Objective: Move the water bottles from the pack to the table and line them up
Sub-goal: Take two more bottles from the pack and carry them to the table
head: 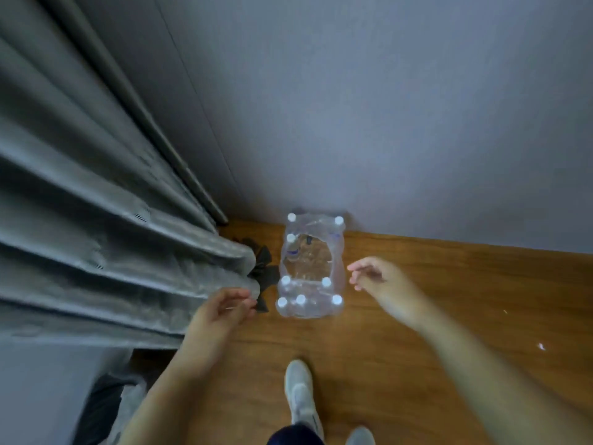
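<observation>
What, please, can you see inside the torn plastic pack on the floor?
Inside the plastic pack stand water bottles; eight white caps show, around an empty middle. Film and glare blur the bottles' bodies, so their fill cannot be seen.

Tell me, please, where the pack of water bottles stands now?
In the head view the pack of water bottles stands on the wooden floor against the wall, right of the grey curtain, between the left hand and right hand.

The torn clear plastic shrink-wrap pack (pixel 310 268) looks glossy and crinkled around clear plastic bottles with smooth white caps (pixel 301 299). It stands on a warm brown, faintly shiny wood-grain floor (pixel 449 284). The heavy grey cloth curtain (pixel 96 220) looks matt and finely woven beside the smooth matt grey wall (pixel 385 107).
</observation>
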Tool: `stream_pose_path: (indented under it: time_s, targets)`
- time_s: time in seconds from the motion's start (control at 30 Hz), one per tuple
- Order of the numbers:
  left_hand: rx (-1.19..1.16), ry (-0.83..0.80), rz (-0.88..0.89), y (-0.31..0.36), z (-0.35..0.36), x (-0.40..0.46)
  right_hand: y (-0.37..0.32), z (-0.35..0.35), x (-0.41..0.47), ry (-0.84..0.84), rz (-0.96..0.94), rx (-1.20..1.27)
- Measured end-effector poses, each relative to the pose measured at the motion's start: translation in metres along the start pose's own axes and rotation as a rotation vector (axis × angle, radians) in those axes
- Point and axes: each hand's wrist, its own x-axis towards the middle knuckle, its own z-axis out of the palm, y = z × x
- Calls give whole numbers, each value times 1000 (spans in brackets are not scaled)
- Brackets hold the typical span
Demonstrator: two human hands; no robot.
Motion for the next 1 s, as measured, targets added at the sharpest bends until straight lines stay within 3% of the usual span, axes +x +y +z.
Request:
stream_pose_path:
  time_s: [0.27,0.53,0.73,1.0]
  targets:
    - [-8,44,-31,-114,53,183,115,93,204,40,10,-138]
    - [-47,114,48,-227,90,294,200,171,358,107,-184,-405]
    - [-114,122,95,-263,98,334,204,187,398,175,-200,-521]
    - [-110,93,226,-253,100,337,228,182,399,188,-291,-422]
